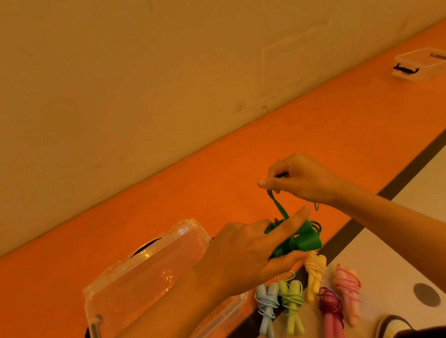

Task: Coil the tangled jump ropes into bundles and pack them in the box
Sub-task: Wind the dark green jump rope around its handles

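head view: green rope (308, 243) within left hand (246, 255) grip.

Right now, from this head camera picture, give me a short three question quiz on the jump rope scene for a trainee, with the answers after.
1. True or false: the right hand pinches the dark green rope by its cord, above the left hand.
2. How many coiled bundles lie on the floor beside the near clear box?
3. Which bundle lies nearest that box? A pink, B blue, C yellow.
Key: 1 true; 2 five; 3 B, the blue bundle.
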Demonstrator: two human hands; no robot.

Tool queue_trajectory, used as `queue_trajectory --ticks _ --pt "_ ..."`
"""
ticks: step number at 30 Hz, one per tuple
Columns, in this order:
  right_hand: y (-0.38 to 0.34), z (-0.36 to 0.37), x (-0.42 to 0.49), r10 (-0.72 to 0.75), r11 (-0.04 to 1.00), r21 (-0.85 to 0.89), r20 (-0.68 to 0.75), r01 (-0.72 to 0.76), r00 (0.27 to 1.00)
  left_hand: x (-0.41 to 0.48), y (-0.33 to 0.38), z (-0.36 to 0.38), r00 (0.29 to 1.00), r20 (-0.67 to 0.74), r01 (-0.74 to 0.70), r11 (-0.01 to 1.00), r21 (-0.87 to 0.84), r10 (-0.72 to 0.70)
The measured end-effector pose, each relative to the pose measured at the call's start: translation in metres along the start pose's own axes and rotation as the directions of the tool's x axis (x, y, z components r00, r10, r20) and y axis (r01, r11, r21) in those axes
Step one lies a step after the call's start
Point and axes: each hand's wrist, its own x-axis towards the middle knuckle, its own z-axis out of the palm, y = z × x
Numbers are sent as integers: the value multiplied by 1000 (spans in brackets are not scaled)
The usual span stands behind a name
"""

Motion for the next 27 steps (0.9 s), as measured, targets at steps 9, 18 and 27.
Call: queue_trajectory --ticks 9,18,27 --pt "15 5 -7 98 965 228 130 -126 987 -12 -22 -9 1000 18 22 999 -24 -22" --pt "48 -30 -22 167 930 311 122 -198 978 -29 -59 -25 984 -84 148 981 -126 -159" --pt "58 -26 -10 185 960 235 -137 -150 973 -18 -47 -19 1000 -13 18 993 -120 -20"
